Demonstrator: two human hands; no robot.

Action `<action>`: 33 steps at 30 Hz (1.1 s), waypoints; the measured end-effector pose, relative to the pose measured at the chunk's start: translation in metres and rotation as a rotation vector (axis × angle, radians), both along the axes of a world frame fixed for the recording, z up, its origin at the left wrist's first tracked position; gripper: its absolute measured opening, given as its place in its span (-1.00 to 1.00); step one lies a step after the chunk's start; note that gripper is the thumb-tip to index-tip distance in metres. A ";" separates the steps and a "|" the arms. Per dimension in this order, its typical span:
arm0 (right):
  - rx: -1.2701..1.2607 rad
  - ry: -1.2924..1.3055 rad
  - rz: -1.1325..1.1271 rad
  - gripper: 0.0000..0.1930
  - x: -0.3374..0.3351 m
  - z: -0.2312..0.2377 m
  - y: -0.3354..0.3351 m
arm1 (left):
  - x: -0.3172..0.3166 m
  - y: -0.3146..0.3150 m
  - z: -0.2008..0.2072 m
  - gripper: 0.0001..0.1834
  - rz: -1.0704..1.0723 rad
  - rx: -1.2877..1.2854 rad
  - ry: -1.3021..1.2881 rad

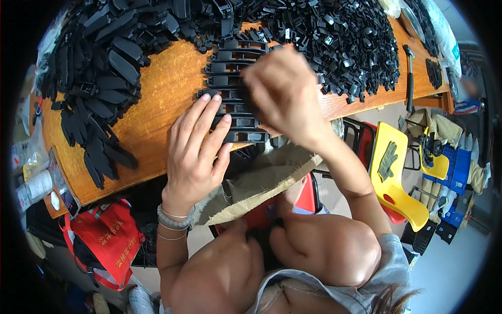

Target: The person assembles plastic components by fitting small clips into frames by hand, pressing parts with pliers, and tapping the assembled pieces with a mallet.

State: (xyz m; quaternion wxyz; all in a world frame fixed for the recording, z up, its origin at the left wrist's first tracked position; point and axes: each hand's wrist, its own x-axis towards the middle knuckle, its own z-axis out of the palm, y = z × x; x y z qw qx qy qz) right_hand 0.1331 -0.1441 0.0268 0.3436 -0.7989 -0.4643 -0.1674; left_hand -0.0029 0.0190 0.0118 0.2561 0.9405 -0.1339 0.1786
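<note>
Wooden tabletop [157, 99] carries black plastic parts throughout. At left, a heap of long flat pieces [99, 68] lies loose. At centre, a neat row of clips [232, 89] runs toward the near edge. Left hand [196, 152] lies flat, fingers spread, on the row's near end, gripping nothing. Right hand [282, 94] hovers over the row, blurred; its grip cannot be told. At right, a large heap of small clips [345, 42] appears unsorted, so much seems left.

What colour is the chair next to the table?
Bright yellow. The plastic chair shows best in the head view, at the right below the table edge.
</note>
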 end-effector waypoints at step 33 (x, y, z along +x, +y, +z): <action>-0.087 0.061 -0.179 -0.88 0.027 0.019 -0.005 | 0.000 -0.001 -0.003 -0.58 0.008 -0.027 0.005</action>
